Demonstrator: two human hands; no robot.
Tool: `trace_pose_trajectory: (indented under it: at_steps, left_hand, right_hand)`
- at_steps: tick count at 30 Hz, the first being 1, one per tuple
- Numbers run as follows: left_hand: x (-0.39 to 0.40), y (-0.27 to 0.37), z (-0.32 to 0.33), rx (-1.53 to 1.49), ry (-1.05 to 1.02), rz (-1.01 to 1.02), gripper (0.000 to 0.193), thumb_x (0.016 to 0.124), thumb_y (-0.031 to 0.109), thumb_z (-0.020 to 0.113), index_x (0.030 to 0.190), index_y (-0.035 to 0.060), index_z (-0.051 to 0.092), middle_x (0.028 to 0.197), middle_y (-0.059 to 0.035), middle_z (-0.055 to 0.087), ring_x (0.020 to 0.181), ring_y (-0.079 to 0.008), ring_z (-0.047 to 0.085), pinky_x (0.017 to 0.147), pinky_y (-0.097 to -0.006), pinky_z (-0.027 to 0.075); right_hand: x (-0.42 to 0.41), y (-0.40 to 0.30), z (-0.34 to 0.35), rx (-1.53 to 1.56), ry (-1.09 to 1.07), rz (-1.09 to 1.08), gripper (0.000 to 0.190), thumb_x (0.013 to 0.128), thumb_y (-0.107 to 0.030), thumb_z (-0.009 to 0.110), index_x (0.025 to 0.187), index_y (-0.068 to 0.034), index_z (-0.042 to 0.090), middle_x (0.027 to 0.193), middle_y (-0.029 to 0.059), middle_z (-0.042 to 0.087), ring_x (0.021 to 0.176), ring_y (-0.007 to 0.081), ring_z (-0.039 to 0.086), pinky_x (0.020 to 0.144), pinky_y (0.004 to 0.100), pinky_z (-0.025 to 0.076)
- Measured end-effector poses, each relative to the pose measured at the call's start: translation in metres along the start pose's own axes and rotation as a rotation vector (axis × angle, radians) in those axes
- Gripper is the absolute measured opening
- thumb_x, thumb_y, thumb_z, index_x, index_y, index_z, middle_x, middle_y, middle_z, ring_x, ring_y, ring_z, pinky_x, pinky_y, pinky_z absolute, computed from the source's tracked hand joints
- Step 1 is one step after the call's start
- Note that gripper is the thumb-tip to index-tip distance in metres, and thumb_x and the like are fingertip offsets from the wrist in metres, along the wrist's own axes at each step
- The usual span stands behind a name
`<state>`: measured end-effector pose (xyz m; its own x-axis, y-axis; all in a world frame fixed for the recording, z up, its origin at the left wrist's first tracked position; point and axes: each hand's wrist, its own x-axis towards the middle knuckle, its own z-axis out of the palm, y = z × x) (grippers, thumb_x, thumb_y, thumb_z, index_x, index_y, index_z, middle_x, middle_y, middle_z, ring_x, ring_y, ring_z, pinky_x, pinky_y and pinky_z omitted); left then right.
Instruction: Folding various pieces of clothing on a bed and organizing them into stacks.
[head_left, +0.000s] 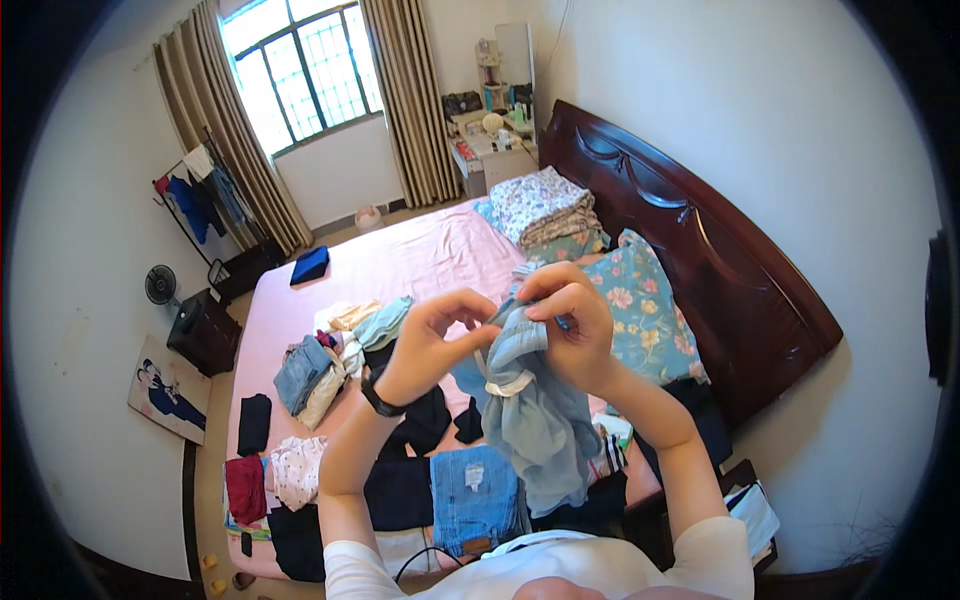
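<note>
A light blue-grey cloth garment (536, 420) hangs bunched from my hands above the bed, with a white band or tie (510, 385) across its upper part. My left hand (442, 337), with a dark band on the wrist, pinches the garment's top edge between thumb and fingers. Close beside it, my right hand (566, 322) grips the gathered edge. Below the garment lie folded blue jeans (474, 491) with a pale label. A dark folded garment (399, 493) is just left of them. The hanging cloth hides part of the bed behind it.
A pink-sheeted bed (435, 244) carries a mixed clothes pile (322, 367), a blue folded item (310, 265), a maroon garment (245, 489) and floral pillows (637, 307). The dark wooden headboard (697, 247) stands at the right. A clothes rack (201, 199) and small fan (160, 284) are left.
</note>
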<state>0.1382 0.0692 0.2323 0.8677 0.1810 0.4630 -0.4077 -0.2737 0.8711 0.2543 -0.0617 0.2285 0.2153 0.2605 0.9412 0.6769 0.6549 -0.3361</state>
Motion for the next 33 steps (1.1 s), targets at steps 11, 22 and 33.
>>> trace_pose_trajectory:
  at_steps: [11, 22, 33]
  left_hand:
    - [-0.020, 0.004, -0.021, -0.304, 0.055, -0.095, 0.006, 0.081, 0.007, 0.056, 0.079, 0.0038, 0.052, 0.080, -0.0015, 0.054, 0.073, -0.0063, 0.049, 0.066, -0.0195, 0.038]
    - [-0.050, 0.030, -0.017, 0.192, -0.012, 0.154, 0.007, 0.076, 0.001, 0.054, 0.083, 0.0004, 0.057, 0.079, -0.0039, 0.050, 0.071, -0.0108, 0.048, 0.063, -0.0207, 0.036]
    - [-0.072, 0.053, -0.018, 0.385, 0.135, -0.025, 0.011, 0.080, 0.007, 0.054, 0.082, 0.0025, 0.044, 0.076, -0.0034, 0.044, 0.068, -0.0101, 0.040, 0.062, -0.0210, 0.034]
  right_hand:
    - [-0.020, -0.002, 0.025, -0.101, -0.140, 0.004, 0.027, 0.059, 0.016, 0.054, 0.079, -0.002, 0.052, 0.093, 0.0121, 0.050, 0.074, 0.0210, 0.056, 0.061, 0.0268, 0.044]
    - [-0.022, -0.021, 0.043, -0.157, -0.109, -0.089, 0.030, 0.058, 0.017, 0.053, 0.080, -0.003, 0.054, 0.091, 0.0112, 0.050, 0.074, 0.0192, 0.056, 0.063, 0.0262, 0.046]
    - [-0.006, -0.037, 0.009, -0.362, -0.910, 0.093, 0.025, 0.067, -0.022, 0.066, 0.083, -0.005, 0.057, 0.087, 0.0089, 0.053, 0.092, 0.0268, 0.045, 0.083, 0.0387, 0.035]
